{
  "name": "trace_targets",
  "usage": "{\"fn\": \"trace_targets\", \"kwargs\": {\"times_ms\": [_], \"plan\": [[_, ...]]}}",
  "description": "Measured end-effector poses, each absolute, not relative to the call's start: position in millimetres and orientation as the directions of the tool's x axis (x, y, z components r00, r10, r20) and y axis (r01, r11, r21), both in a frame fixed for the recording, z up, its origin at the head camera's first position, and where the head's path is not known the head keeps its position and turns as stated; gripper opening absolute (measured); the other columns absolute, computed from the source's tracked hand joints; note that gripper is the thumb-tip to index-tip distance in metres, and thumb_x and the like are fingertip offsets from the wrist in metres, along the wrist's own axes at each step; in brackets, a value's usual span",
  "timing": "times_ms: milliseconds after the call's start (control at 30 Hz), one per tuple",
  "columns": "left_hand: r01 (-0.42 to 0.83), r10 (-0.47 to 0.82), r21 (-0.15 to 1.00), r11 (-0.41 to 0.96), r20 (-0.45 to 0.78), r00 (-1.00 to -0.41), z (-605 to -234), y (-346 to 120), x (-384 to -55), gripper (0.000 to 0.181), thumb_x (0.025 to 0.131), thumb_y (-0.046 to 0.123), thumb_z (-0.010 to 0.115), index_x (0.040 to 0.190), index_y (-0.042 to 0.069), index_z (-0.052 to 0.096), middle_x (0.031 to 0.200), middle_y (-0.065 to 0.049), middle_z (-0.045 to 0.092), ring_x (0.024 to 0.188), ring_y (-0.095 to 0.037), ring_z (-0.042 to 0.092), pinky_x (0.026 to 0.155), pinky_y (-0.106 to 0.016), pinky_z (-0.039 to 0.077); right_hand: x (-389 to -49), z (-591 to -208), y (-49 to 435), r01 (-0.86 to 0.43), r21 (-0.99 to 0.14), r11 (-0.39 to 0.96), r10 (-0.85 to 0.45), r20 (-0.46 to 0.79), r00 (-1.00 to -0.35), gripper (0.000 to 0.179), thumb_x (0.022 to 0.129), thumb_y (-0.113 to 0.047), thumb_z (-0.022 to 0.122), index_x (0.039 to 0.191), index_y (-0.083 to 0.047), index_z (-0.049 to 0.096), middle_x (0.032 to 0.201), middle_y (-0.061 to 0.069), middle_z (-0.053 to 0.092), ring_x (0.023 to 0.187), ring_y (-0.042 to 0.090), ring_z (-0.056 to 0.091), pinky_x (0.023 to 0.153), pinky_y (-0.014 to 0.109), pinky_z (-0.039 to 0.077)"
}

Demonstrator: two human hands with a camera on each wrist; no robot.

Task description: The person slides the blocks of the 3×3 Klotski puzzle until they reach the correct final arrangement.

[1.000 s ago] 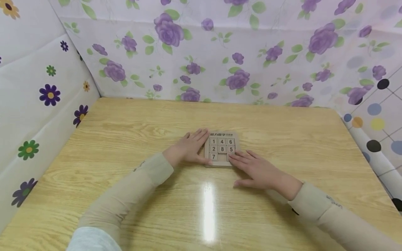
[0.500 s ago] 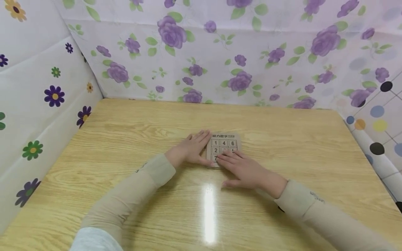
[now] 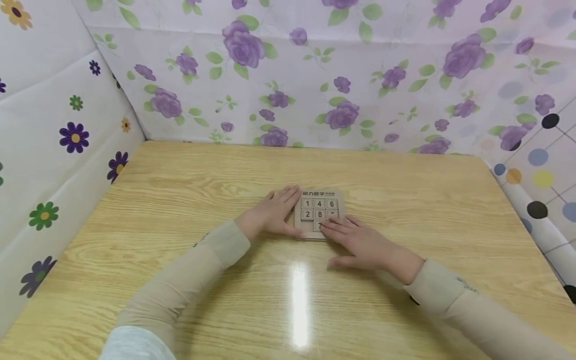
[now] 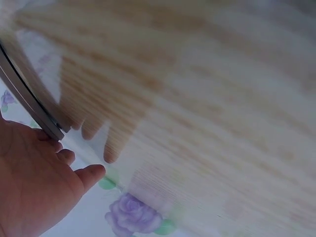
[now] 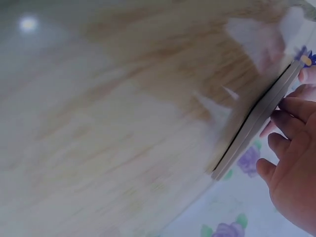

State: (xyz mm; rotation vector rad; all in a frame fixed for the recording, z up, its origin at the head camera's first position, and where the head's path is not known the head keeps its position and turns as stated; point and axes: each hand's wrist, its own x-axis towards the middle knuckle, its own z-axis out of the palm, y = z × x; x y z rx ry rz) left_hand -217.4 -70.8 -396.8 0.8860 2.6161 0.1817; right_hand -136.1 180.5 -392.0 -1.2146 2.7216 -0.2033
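A square number slide puzzle (image 3: 318, 193) lies flat on the table, its tiles in rows with 1, 4, 6 at the top and 2, 8 below. The 7 tile (image 3: 317, 226) sits in the bottom row's middle; the slot to its left shows bare. My left hand (image 3: 276, 212) rests along the puzzle's left edge, fingers straight, thumb at the lower left corner. With straight fingers my right hand (image 3: 362, 243) touches the lower right tiles, partly covering the 7 and the tile above right; the bottom right corner is hidden. Both wrist views catch only the puzzle's side edge (image 5: 256, 118).
The wood-grain table (image 3: 216, 175) reaches a floral cloth (image 3: 310, 90) at the back. Patterned sheets stand at left (image 3: 54, 175) and right (image 3: 544, 195). A bright light reflection falls on the tabletop in front of the puzzle.
My right hand moved left over the bottom row, then partway back right. The 7 tile has slid from the bottom left slot to the bottom middle. My left hand stays in place.
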Motion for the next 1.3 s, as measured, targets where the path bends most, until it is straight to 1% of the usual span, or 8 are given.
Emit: {"fn": "trace_targets", "kwargs": {"times_ms": [200,367,533,667,800,1000,1233,1300], "plan": [[0.567,0.611,0.227,0.792,-0.297,-0.734,-396,-72,-217,0.119,0.075,0.077,0.055,0.153,0.010,-0.004,0.160,-0.006,-0.007,0.148,-0.023,-0.004,0.119,-0.050,0.006,-137,-395,186,-0.742,-0.170,0.648,-0.759,-0.057,-0.649,0.075,0.091,-0.052,0.055,0.145,-0.004,0.038,0.152,0.011,0.035,0.142,0.032,0.026,0.117,0.053,0.019],[0.568,0.610,0.222,0.792,-0.301,-0.733,-395,-71,-217,0.119,0.074,0.077,0.055,0.153,0.009,-0.004,0.161,-0.007,-0.007,0.148,-0.023,-0.005,0.119,-0.050,0.007,-144,-389,178,-0.746,-0.160,0.647,-0.759,-0.039,-0.650,0.076,0.090,-0.052,0.055,0.145,-0.003,0.038,0.152,0.012,0.035,0.142,0.033,0.026,0.117,0.053,0.019],[0.572,0.614,0.223,0.789,-0.298,-0.731,-395,-72,-218,0.119,0.074,0.078,0.054,0.153,0.009,-0.003,0.160,-0.007,-0.006,0.148,-0.024,-0.004,0.119,-0.050,0.007,-154,-386,163,-0.740,-0.167,0.651,-0.757,-0.076,-0.649,0.078,0.091,-0.055,0.053,0.148,-0.005,0.033,0.155,0.010,0.029,0.144,0.031,0.022,0.118,0.052,0.015],[0.574,0.616,0.223,0.788,-0.302,-0.728,-396,-72,-218,0.119,0.075,0.078,0.053,0.153,0.009,-0.003,0.161,-0.007,-0.007,0.148,-0.024,-0.005,0.119,-0.050,0.007,-158,-387,155,-0.718,-0.176,0.673,-0.739,-0.123,-0.663,0.080,0.091,-0.055,0.052,0.149,-0.005,0.030,0.157,0.009,0.025,0.146,0.029,0.018,0.119,0.052,0.012],[0.571,0.614,0.224,0.789,-0.306,-0.728,-394,-72,-217,0.118,0.075,0.077,0.053,0.153,0.009,-0.004,0.160,-0.007,-0.007,0.148,-0.023,-0.005,0.119,-0.049,0.006,-158,-387,152,-0.714,-0.178,0.677,-0.735,-0.133,-0.664,0.080,0.090,-0.056,0.053,0.148,-0.004,0.032,0.156,0.010,0.028,0.145,0.031,0.019,0.118,0.053,0.012],[0.553,0.604,0.244,0.797,-0.316,-0.732,-392,-71,-216,0.118,0.076,0.075,0.055,0.153,0.010,-0.005,0.160,-0.006,-0.009,0.147,-0.022,-0.007,0.119,-0.049,0.004,-150,-385,154,-0.737,-0.178,0.652,-0.758,-0.125,-0.641,0.079,0.090,-0.056,0.053,0.146,-0.004,0.035,0.154,0.011,0.031,0.145,0.030,0.020,0.119,0.052,0.013],[0.565,0.607,0.222,0.795,-0.307,-0.733,-395,-71,-217,0.119,0.075,0.077,0.054,0.153,0.009,-0.004,0.160,-0.007,-0.008,0.148,-0.023,-0.006,0.119,-0.049,0.003,-142,-386,157,-0.758,-0.174,0.628,-0.778,-0.122,-0.617,0.078,0.090,-0.057,0.052,0.145,-0.003,0.038,0.152,0.012,0.034,0.144,0.030,0.023,0.119,0.052,0.014],[0.569,0.610,0.220,0.792,-0.308,-0.730,-396,-70,-218,0.119,0.075,0.077,0.054,0.153,0.009,-0.004,0.160,-0.007,-0.007,0.148,-0.023,-0.006,0.119,-0.049,0.003,-143,-386,158,-0.755,-0.193,0.627,-0.779,-0.121,-0.616,0.078,0.090,-0.056,0.053,0.145,-0.003,0.037,0.152,0.012,0.034,0.144,0.031,0.023,0.118,0.052,0.014]]}}
